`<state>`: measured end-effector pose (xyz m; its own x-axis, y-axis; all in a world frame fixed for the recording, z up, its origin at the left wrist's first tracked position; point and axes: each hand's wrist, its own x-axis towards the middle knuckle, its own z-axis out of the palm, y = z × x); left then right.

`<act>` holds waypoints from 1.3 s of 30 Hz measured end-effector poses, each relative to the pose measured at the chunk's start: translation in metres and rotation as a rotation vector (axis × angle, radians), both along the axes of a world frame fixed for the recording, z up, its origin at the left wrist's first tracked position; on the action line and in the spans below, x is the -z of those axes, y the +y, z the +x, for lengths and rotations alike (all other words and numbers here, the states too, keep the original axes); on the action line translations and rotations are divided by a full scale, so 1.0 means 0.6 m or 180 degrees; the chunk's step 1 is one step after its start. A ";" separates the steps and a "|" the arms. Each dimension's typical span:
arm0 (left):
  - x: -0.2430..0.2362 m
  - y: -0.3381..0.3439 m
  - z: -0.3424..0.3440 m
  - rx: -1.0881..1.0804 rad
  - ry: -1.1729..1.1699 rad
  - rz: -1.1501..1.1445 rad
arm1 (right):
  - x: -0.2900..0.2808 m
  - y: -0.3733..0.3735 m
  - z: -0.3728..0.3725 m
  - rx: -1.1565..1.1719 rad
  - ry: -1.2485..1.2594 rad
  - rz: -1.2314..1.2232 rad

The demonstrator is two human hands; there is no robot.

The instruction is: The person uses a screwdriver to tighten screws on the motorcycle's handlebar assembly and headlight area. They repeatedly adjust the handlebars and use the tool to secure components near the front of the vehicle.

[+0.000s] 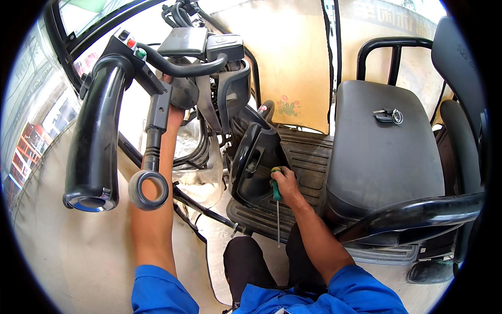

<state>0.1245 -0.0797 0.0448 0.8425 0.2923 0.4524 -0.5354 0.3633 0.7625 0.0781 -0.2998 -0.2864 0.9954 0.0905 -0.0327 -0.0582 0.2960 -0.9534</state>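
over ribbed footboard [308, 152], screwdriver [276, 192]; keys [386, 116] on black seat [384, 162]

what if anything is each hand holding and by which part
The right hand holds a slim metal screwdriver by its green and yellow handle. The left hand mostly hides behind a rounded black housing; its hold cannot be told.

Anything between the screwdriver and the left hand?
Yes. In this view, the black front panel and dark cables lie between the screwdriver and the left hand, itself partly hidden behind a rounded black housing.
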 end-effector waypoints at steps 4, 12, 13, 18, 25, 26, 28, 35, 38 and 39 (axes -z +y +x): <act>-0.002 -0.010 -0.018 0.0015 -0.0074 0.0043 | 0.002 0.003 0.005 -0.0044 0.0026 -0.0013; 0.019 -0.006 -0.013 0.0022 -0.0167 -0.0066 | 0.005 -0.004 0.007 -0.0089 0.0008 -0.0185; 0.019 -0.006 -0.013 -0.0038 -0.0115 -0.0117 | 0.007 -0.003 0.007 -0.0104 0.0011 -0.0216; 0.016 0.000 -0.008 0.0092 -0.0146 -0.0163 | -0.003 -0.002 0.000 -0.0076 -0.0067 -0.0279; 0.010 0.004 0.013 0.0069 0.0001 -0.0144 | 0.012 -0.002 0.003 0.0008 -0.0135 -0.0229; 0.013 0.003 0.025 0.0081 0.0026 -0.0222 | 0.021 -0.006 0.008 0.0142 -0.0188 -0.0293; -0.006 0.026 0.030 -0.0052 -0.0006 -0.0323 | 0.008 0.008 0.006 0.0176 -0.0290 -0.0316; -0.033 0.016 0.045 0.0308 0.0450 -0.0258 | 0.009 -0.002 0.005 0.0182 -0.0320 -0.0471; -0.046 0.002 0.030 0.0310 0.0394 -0.0080 | 0.003 0.002 0.004 0.0110 -0.0301 -0.0458; -0.050 0.002 0.022 0.0314 0.0377 -0.0093 | -0.001 0.004 0.003 0.0065 -0.0276 -0.0430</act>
